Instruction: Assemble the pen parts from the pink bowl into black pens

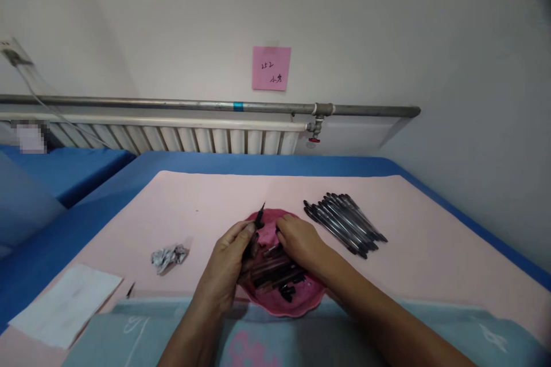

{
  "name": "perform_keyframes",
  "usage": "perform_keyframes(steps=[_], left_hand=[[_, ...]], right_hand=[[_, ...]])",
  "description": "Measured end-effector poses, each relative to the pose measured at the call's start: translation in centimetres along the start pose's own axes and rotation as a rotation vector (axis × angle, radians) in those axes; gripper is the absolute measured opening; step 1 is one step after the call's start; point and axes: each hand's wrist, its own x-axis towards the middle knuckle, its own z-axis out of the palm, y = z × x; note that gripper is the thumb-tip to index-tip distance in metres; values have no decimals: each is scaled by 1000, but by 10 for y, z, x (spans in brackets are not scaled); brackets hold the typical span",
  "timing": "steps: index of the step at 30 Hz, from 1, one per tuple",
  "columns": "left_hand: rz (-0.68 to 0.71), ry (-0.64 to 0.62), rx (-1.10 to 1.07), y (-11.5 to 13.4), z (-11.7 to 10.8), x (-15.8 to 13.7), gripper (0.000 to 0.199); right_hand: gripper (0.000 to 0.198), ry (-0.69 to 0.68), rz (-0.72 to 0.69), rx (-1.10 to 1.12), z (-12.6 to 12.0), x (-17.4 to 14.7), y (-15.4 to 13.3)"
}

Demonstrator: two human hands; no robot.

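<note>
My left hand (232,258) is closed around a black pen (259,219), its thin tip pointing up and away from me. The rest of that pen is hidden in my palm. Over the right side of a pink scalloped dish (275,311), my right hand (297,238) has its fingers curled together. A small dark bit shows at those fingertips, too little to name. Inside the dish lie several dark, clear-bodied pen barrels (275,269), partly blurred and partly covered by my hands. Small black pen caps (286,291) rest near the dish's front.
To the right, several capped pens (344,223) lie side by side on the pink table cover (215,195). At left are a crumpled wad of paper (169,257), a white sheet (64,304) and a small dark piece (130,290). A radiator (224,140) stands behind the table.
</note>
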Motion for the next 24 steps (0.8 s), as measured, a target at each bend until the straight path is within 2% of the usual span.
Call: perform_keyframes(steps=[5,9,11,16,21,24], left_hand=[[-30,2,27,2,-1,1,26],[-54,-9,111,4,1,-2,26],[-64,-27,153,4,2,-4,25],[-58,-61,195,4,3,-5,25],[-40,-32,216,4,4,-5,23],[-49,-36,235,5,4,-5,22]], right_hand=[[13,53,68,284,-19,0,-4],[18,62,161,930,-37,-2,-7],[18,37,164,1126,-44,-4,-9],[14,-44,153,1154,-49,-7,-14],[13,87,158,1118,-52,-8,-13],[11,33,163,1085,-54,-9,-12]])
